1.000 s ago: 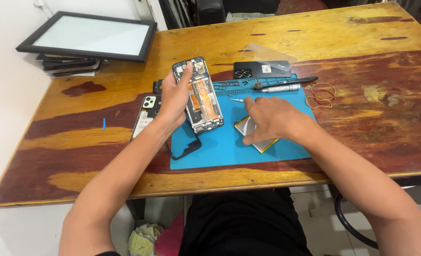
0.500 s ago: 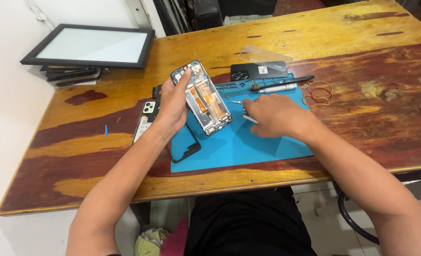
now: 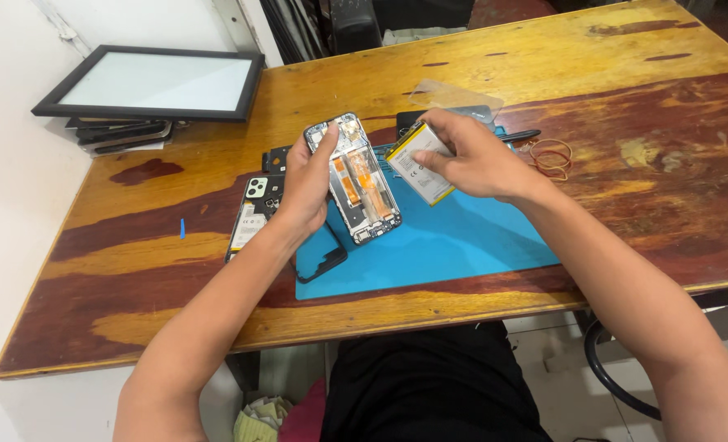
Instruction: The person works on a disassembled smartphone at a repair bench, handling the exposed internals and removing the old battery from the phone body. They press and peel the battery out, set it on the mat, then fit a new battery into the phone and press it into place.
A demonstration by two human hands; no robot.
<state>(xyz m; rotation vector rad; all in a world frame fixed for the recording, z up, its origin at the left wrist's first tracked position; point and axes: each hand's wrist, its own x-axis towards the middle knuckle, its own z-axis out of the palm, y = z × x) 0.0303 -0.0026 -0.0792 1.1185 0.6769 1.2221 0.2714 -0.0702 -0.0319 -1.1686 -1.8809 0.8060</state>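
Battery [image 3: 420, 163] pinched in right hand [image 3: 470, 158] grip, opened phone [image 3: 356, 180] clasped by left hand [image 3: 307, 184]

Bright blue mat [image 3: 462, 245] at centre on a yellow and dark red streaked wooden surface [image 3: 626, 106]; white battery [image 3: 420, 164] with yellow edge; orange-copper strips inside the opened phone [image 3: 356, 180]; black-framed white panel [image 3: 155, 82] upper left.

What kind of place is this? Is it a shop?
Probably a phone repair bench. The left hand holds an opened phone, the right hand holds its flat battery, and a blue work mat lies on the wooden table.
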